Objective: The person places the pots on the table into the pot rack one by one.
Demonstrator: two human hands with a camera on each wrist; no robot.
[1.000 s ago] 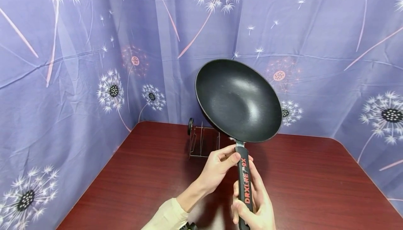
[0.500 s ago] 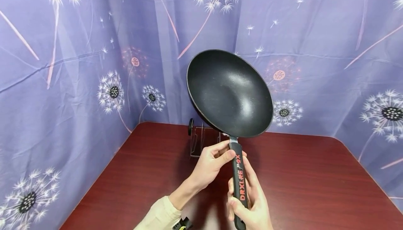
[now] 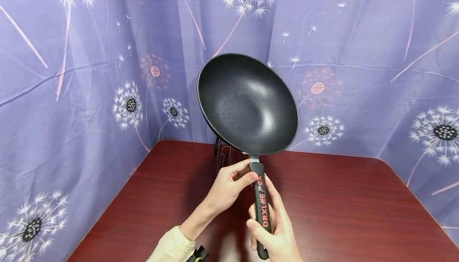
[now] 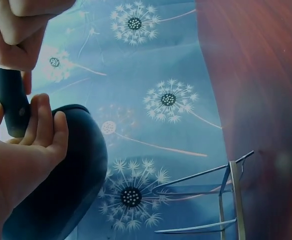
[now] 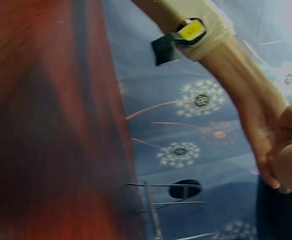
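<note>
A black wok-shaped frying pan (image 3: pixel 247 104) is held up above the table, its inside facing the head camera and its bowl tilted. Red lettering runs along its black handle (image 3: pixel 263 214). Near the bowl, my left hand (image 3: pixel 226 188) pinches the top of the handle between thumb and fingers. Lower down, my right hand (image 3: pixel 276 228) grips the handle with curled fingers, thumb across the front. In the left wrist view the pan's dark outside (image 4: pixel 71 170) shows beyond the left hand. The right wrist view shows only part of the pan (image 5: pixel 278 210).
A wire rack (image 3: pixel 224 156) stands at the table's back, partly hidden behind the pan; a black round piece (image 5: pixel 184 189) is at its side. The dark red table (image 3: pixel 344 206) meets a purple dandelion-print curtain (image 3: pixel 358 94) at the back and left.
The pan has moved left and slightly up in the head view, both hands going with it. It now covers more of the wire rack. Both hands keep their hold on the handle.
</note>
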